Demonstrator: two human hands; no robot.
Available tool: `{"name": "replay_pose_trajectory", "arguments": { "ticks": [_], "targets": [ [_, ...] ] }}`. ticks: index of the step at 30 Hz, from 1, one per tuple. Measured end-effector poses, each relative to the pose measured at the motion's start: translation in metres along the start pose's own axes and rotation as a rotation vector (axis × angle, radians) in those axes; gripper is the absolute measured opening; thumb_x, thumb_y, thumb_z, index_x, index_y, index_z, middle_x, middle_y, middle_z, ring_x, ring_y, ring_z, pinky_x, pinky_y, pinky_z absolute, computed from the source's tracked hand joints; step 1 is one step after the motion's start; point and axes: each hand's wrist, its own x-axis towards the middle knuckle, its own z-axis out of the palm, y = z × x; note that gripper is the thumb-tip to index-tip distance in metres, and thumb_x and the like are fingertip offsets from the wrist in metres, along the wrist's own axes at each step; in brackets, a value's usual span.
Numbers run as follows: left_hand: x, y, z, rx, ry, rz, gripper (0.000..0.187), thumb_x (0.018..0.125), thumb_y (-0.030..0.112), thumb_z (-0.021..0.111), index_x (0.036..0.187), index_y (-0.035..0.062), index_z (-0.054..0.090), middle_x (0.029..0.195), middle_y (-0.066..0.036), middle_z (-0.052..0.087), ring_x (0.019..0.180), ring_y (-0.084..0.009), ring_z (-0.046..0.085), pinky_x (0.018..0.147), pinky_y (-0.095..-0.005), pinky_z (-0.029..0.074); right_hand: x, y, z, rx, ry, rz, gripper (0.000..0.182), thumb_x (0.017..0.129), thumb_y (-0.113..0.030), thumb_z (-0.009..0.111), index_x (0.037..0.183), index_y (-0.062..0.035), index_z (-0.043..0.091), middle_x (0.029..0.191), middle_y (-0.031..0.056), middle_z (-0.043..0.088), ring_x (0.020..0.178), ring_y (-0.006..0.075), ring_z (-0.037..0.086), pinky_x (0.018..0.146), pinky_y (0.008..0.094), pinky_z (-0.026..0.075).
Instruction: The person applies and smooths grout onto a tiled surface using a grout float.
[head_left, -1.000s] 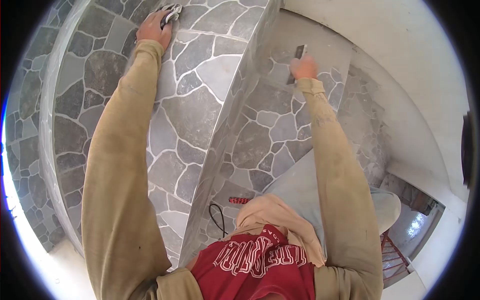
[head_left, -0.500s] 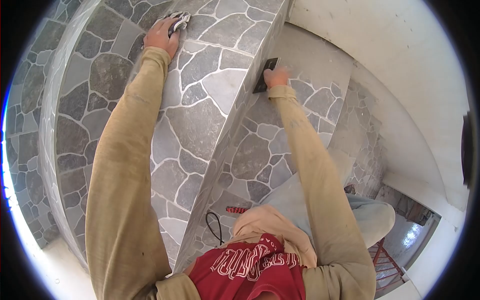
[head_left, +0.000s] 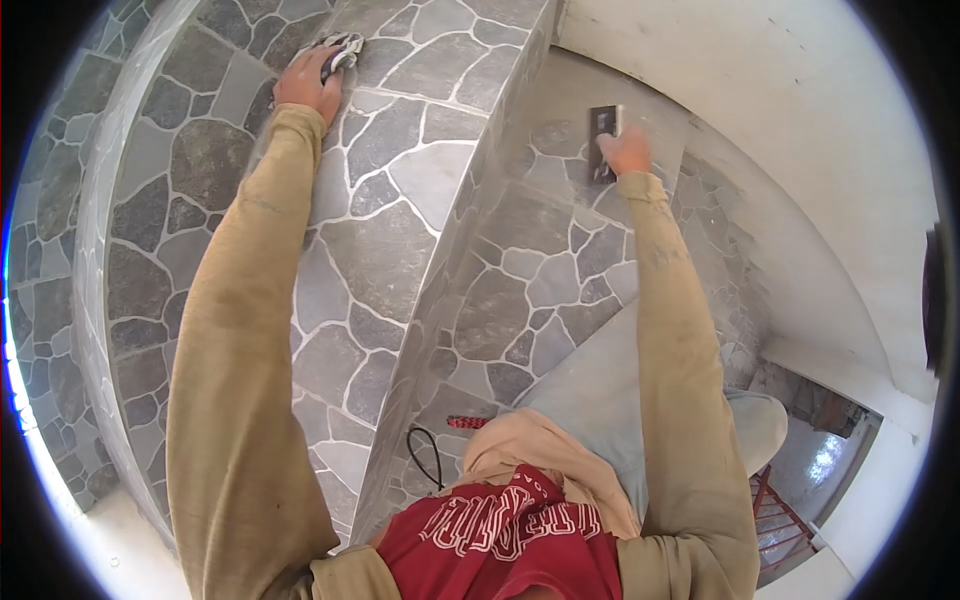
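My left hand (head_left: 305, 88) rests on the higher step (head_left: 380, 265), fingers closed round a crumpled grey-and-white cloth (head_left: 345, 50). On the lower step (head_left: 500, 315), my right hand (head_left: 630, 152) grips a dark, flat rectangular float (head_left: 603, 140), slightly blurred by motion. The float lies over the stone-patterned surface, apart from the riser (head_left: 440, 255) and near the step's far end. A greyish film covers part of the pattern around it.
A pale curved wall (head_left: 800, 130) bounds the right side. More patterned steps (head_left: 715, 220) descend on the right towards a red metal railing (head_left: 780, 515). Near my lap lie a red-and-black braided item (head_left: 468, 422) and a thin black loop (head_left: 428, 455).
My right hand has swept the float to the right, away from the riser. More stone outlines show where it was. My left hand stays on the cloth; the view has shifted slightly.
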Motion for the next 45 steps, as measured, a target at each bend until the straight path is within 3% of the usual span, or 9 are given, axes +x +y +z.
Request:
{"name": "replay_pose_trajectory", "arguments": {
  "ticks": [5, 11, 15, 22, 24, 26, 34, 37, 45],
  "targets": [
    [0.0, 0.001, -0.001, 0.013, -0.012, -0.005, 0.037, 0.086, 0.022, 0.063, 0.123, 0.0203, 0.066, 0.131, -0.006, 0.063, 0.123, -0.0299, 0.056, 0.105, -0.0435, 0.043, -0.138, -0.053, 0.003, -0.101, -0.851, -0.584, 0.042, 0.072, -0.023, 0.064, 0.108, -0.0029, 0.068, 0.09, 0.025, 0.068, 0.088, 0.0423, 0.067, 0.081, 0.0488, 0.054],
    [0.0, -0.001, -0.001, 0.004, 0.009, 0.014, 0.037, 0.086, 0.022, 0.063, 0.123, 0.0187, 0.066, 0.131, -0.008, 0.063, 0.123, -0.0306, 0.056, 0.105, -0.0434, 0.043, -0.082, -0.045, 0.058, -0.161, -0.78, -0.315, 0.043, 0.074, -0.023, 0.065, 0.109, 0.0001, 0.066, 0.115, 0.0284, 0.064, 0.109, 0.044, 0.061, 0.094, 0.0487, 0.051],
    [-0.001, 0.006, -0.004, -0.032, 0.014, 0.003, 0.037, 0.085, 0.019, 0.064, 0.122, 0.018, 0.067, 0.13, -0.009, 0.063, 0.123, -0.031, 0.057, 0.105, -0.0431, 0.043, 0.019, -0.041, 0.032, -0.191, -0.273, -0.136, 0.042, 0.073, -0.021, 0.065, 0.11, -0.0006, 0.066, 0.116, 0.0271, 0.065, 0.108, 0.0453, 0.062, 0.092, 0.0491, 0.052],
    [0.002, -0.004, 0.0, -0.031, -0.005, 0.042, 0.039, 0.084, 0.017, 0.064, 0.123, 0.0173, 0.067, 0.13, -0.01, 0.064, 0.122, -0.0315, 0.058, 0.104, -0.0413, 0.044, -0.031, -0.025, 0.021, -0.126, -0.501, -0.605, 0.036, 0.074, -0.021, 0.066, 0.101, 0.0019, 0.07, 0.103, 0.0292, 0.067, 0.099, 0.0452, 0.065, 0.091, 0.0487, 0.052],
    [0.001, -0.005, 0.002, 0.005, 0.009, 0.024, 0.038, 0.084, 0.018, 0.065, 0.122, 0.0171, 0.067, 0.13, -0.01, 0.064, 0.122, -0.0314, 0.058, 0.104, -0.0415, 0.045, -0.013, 0.034, 0.033, -0.072, -0.05, -0.233, 0.035, 0.073, -0.023, 0.067, 0.096, 0.0028, 0.071, 0.101, 0.0285, 0.068, 0.096, 0.0439, 0.066, 0.089, 0.05, 0.052],
    [0.003, -0.004, 0.0, -0.013, 0.013, 0.005, 0.038, 0.085, 0.018, 0.064, 0.122, 0.0167, 0.067, 0.128, -0.01, 0.064, 0.122, -0.0314, 0.058, 0.104, -0.0411, 0.045, 0.002, 0.02, -0.031, -0.199, -0.187, -0.008, 0.036, 0.077, -0.02, 0.065, 0.107, 0.0, 0.069, 0.109, 0.0255, 0.067, 0.103, 0.0423, 0.064, 0.088, 0.0496, 0.052],
    [0.005, -0.006, 0.002, -0.027, -0.023, 0.029, 0.038, 0.087, 0.019, 0.063, 0.125, 0.0167, 0.065, 0.13, -0.011, 0.063, 0.122, -0.031, 0.057, 0.104, -0.0405, 0.045, -0.211, 0.031, 0.003, -0.319, -0.195, -1.011, 0.018, 0.084, -0.013, 0.056, 0.096, -0.0044, 0.065, 0.098, 0.0128, 0.061, 0.093, 0.0273, 0.062, 0.07, 0.0409, 0.055],
    [0.003, -0.009, 0.003, 0.015, -0.021, 0.032, 0.037, 0.088, 0.021, 0.062, 0.125, 0.0157, 0.064, 0.13, -0.011, 0.063, 0.122, -0.0319, 0.057, 0.104, -0.0406, 0.044, -0.163, 0.051, 0.022, -0.509, -0.009, -0.566, 0.022, 0.086, -0.013, 0.055, 0.103, -0.0029, 0.064, 0.098, 0.0117, 0.059, 0.091, 0.0269, 0.06, 0.07, 0.0395, 0.056],
    [0.001, -0.004, 0.003, 0.017, -0.03, 0.008, 0.037, 0.089, 0.023, 0.062, 0.125, 0.0167, 0.064, 0.131, -0.011, 0.063, 0.121, -0.0334, 0.057, 0.103, -0.0412, 0.045, -0.154, 0.074, 0.034, -0.587, 0.197, -0.838, 0.02, 0.085, -0.014, 0.055, 0.1, -0.0041, 0.065, 0.099, 0.0102, 0.057, 0.097, 0.0264, 0.058, 0.071, 0.04, 0.057]
  ]
}}
